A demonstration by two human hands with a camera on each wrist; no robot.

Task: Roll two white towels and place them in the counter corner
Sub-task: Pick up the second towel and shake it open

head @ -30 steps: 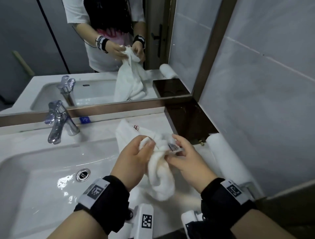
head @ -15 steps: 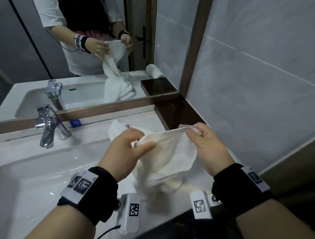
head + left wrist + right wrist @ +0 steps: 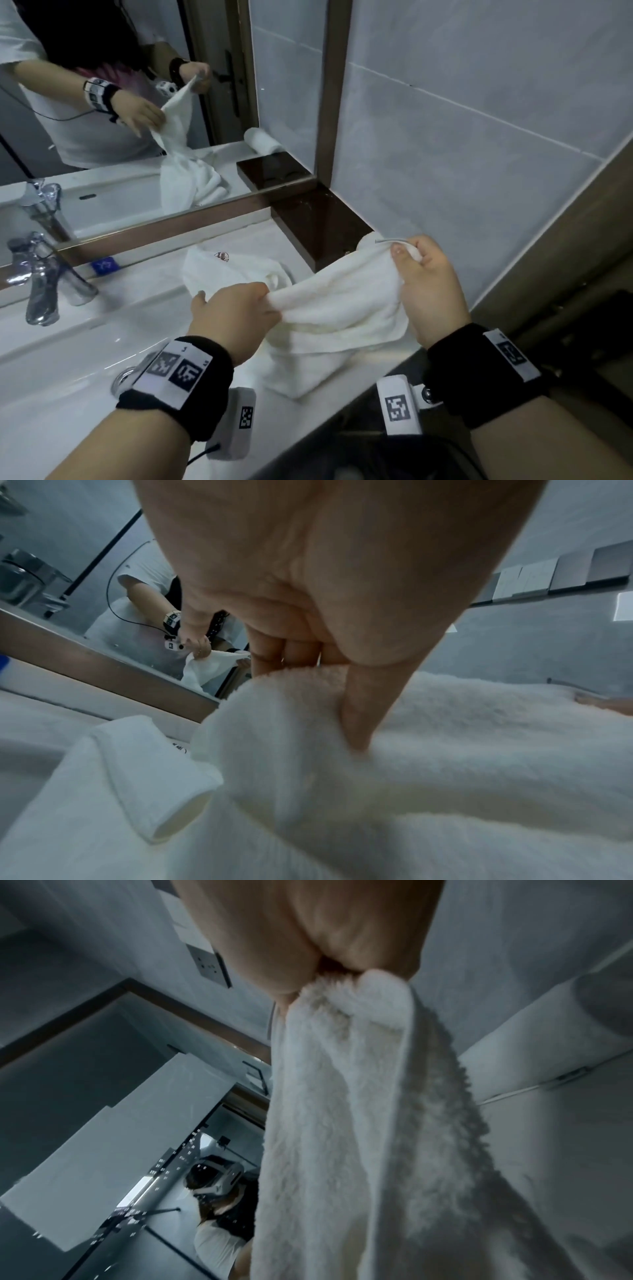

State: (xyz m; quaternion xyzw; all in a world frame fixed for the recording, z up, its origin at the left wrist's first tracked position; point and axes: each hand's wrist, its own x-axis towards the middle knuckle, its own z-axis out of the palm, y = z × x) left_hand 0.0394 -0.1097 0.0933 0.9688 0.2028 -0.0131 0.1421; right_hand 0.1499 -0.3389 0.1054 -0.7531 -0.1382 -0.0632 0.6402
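Observation:
A white towel point(image 3: 342, 301) is stretched in the air between both hands above the white counter point(image 3: 154, 284). My left hand point(image 3: 270, 298) grips one end of its top edge in curled fingers. My right hand point(image 3: 399, 248) pinches the other corner near the right wall. The rest of the towel sags onto the counter, and a labelled part point(image 3: 222, 270) lies behind my left hand. In the left wrist view the thumb point(image 3: 356, 718) presses into the towel point(image 3: 462, 764). The right wrist view shows the towel point(image 3: 342, 1110) hanging from the fist point(image 3: 325, 934). A rolled white towel point(image 3: 534, 1042) lies against the wall, mostly hidden in the head view.
A chrome faucet point(image 3: 44, 284) stands at the left above the sink basin point(image 3: 51, 342) with its drain point(image 3: 120, 380). A mirror point(image 3: 102, 137) runs along the back. A dark brown ledge point(image 3: 318, 226) fills the back right corner by the grey tiled wall point(image 3: 479, 171).
The towel was bunched between my hands a second ago. My hands have moved apart, the right one toward the wall, and the top edge is now pulled out straight.

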